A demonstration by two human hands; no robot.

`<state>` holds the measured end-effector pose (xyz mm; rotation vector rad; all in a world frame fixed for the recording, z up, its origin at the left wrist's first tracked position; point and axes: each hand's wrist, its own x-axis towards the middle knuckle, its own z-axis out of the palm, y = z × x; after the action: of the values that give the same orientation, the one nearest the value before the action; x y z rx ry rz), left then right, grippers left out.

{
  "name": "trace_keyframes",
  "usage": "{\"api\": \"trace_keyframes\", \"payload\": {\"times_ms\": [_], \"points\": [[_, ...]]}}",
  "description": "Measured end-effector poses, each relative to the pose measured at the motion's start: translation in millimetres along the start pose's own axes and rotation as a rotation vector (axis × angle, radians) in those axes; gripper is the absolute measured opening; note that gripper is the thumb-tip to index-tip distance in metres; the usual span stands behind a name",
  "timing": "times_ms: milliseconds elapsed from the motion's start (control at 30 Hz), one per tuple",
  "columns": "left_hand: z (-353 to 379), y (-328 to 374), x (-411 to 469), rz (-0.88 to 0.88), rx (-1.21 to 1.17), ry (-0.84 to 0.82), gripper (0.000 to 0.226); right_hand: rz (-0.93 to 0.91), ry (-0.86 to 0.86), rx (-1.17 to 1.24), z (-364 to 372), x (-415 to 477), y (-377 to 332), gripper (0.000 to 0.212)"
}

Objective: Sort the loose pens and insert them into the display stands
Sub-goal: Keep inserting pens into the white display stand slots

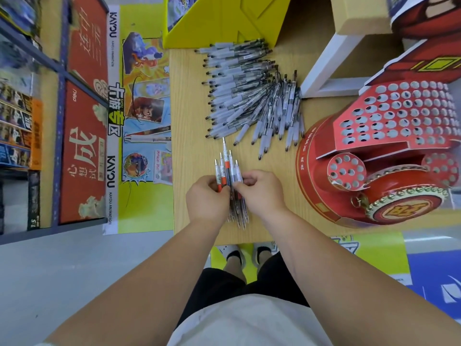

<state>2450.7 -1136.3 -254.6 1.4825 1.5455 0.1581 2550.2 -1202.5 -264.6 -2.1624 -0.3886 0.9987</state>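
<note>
A bundle of clear pens (228,168), one with an orange-red grip, stands out from between my two hands over the wooden table (189,121). My left hand (208,198) grips the bundle from the left, and my right hand (259,189) pinches it from the right. A large fan-shaped pile of loose clear pens (249,96) with black tips lies farther back on the table. The red drum-shaped display stand (389,136) with many round holes sits at the right; its holes look empty.
A yellow cardboard box (224,18) stands at the table's far edge. A white shelf frame (331,63) and a brown box are at the back right. Red posters and a shelf rack fill the left. My sandalled feet show below the table's near edge.
</note>
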Motion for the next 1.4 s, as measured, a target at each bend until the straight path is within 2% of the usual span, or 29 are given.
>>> {"api": "trace_keyframes", "payload": {"times_ms": [67, 200, 500, 700, 1067, 1200, 1400], "points": [[-1.3, 1.6, 2.3, -0.046, -0.047, -0.024, 0.014, 0.017, -0.018, 0.011, -1.3, 1.8, -0.2, 0.022], [-0.6, 2.0, 4.8, -0.096, -0.109, -0.028, 0.018, 0.020, -0.030, 0.046, -0.4, 1.7, 0.4, 0.007], [4.4, 0.8, 2.9, -0.191, -0.222, 0.026, 0.010, 0.004, -0.021, 0.086, 2.5, -1.2, 1.7, 0.007], [2.3, 4.4, 5.4, -0.282, -0.313, -0.008, 0.007, 0.007, -0.052, 0.110, 2.3, -4.6, 1.0, 0.009], [-3.3, 4.9, 3.0, -0.286, -0.402, -0.086, 0.009, 0.014, -0.135, 0.234, -4.6, -9.3, -4.6, 0.012], [-8.3, 5.6, 1.3, -0.273, -0.432, -0.170, 0.011, 0.005, -0.170, 0.260, -4.4, -11.6, -7.6, 0.017], [-5.6, 3.7, 0.6, -0.246, -0.407, -0.217, 0.018, -0.010, -0.151, 0.273, -0.5, -17.0, -7.5, 0.018]]}}
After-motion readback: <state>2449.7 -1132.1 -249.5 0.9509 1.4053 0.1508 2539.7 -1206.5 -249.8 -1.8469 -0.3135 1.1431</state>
